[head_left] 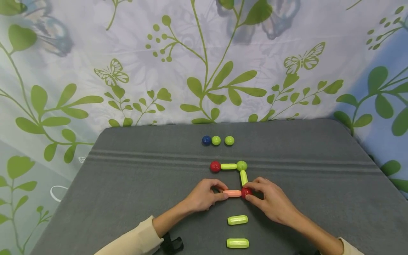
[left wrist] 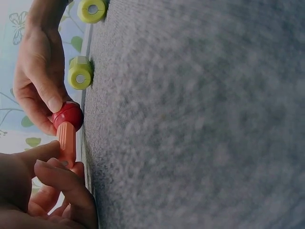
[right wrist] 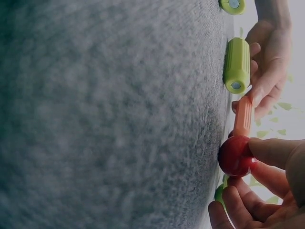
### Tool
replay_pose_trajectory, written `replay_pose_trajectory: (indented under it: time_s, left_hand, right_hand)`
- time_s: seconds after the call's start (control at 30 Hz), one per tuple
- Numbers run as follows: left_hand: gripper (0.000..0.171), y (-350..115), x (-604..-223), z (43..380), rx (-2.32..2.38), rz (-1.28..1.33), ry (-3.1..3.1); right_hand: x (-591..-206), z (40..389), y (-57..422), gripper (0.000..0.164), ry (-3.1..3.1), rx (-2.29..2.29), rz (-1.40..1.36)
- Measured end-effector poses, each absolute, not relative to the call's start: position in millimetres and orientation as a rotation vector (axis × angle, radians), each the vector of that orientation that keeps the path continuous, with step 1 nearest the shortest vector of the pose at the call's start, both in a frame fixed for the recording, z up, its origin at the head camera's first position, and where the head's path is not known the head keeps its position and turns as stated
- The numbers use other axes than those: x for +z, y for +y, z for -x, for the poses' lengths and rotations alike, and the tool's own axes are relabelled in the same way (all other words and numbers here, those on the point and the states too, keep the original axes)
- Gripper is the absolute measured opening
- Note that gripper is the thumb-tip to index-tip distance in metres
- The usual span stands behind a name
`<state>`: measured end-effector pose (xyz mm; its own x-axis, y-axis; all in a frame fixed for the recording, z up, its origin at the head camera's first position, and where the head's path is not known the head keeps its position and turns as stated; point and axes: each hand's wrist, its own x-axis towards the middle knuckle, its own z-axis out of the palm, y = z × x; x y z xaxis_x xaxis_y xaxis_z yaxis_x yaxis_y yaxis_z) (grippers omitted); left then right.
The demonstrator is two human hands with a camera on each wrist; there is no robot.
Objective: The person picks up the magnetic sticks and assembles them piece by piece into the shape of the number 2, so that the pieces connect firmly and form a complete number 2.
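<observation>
My left hand (head_left: 204, 194) pinches the outer end of an orange stick (head_left: 233, 193) between thumb and fingers. The stick's other end meets a red ball (head_left: 246, 192), which my right hand (head_left: 271, 200) holds between thumb and fingertips. From that ball a yellow-green stick (head_left: 243, 178) runs back to a yellow-green ball (head_left: 242, 165). A second yellow-green stick (head_left: 228, 166) joins it to another red ball (head_left: 215, 166) on the left. In the right wrist view, the orange stick (right wrist: 243, 117) lines up with the red ball (right wrist: 235, 156) under my right thumb.
Two loose yellow-green sticks, one nearer the hands (head_left: 237, 220) and one closer to me (head_left: 237, 243), lie on the grey table (head_left: 143, 177). Toward the back sit a blue ball (head_left: 206, 140) and two yellow-green balls (head_left: 216, 140). A patterned cloth (head_left: 178, 71) hangs behind the table.
</observation>
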<state>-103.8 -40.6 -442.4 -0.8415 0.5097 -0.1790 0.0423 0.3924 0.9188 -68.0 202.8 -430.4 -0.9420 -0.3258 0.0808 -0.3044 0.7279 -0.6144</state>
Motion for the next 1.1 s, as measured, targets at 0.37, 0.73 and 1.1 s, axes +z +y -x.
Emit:
replay_pose_trajectory:
  time_s: [0.37, 0.73, 1.1]
  left_hand:
    - [0.024, -52, -432, 120, 1.606, -0.519, 2.32]
    - [0.025, -72, -435, 177, 1.729, -0.33, 2.643]
    - [0.036, -67, -436, 213, 1.511, -0.264, 2.827]
  right_hand:
    - [-431, 68, 202, 0.029, 2.886, -1.003, 0.512]
    - [-429, 68, 202, 0.029, 2.863, -1.007, 0.502]
    - [-428, 69, 202, 0.029, 2.866, -1.0, 0.494]
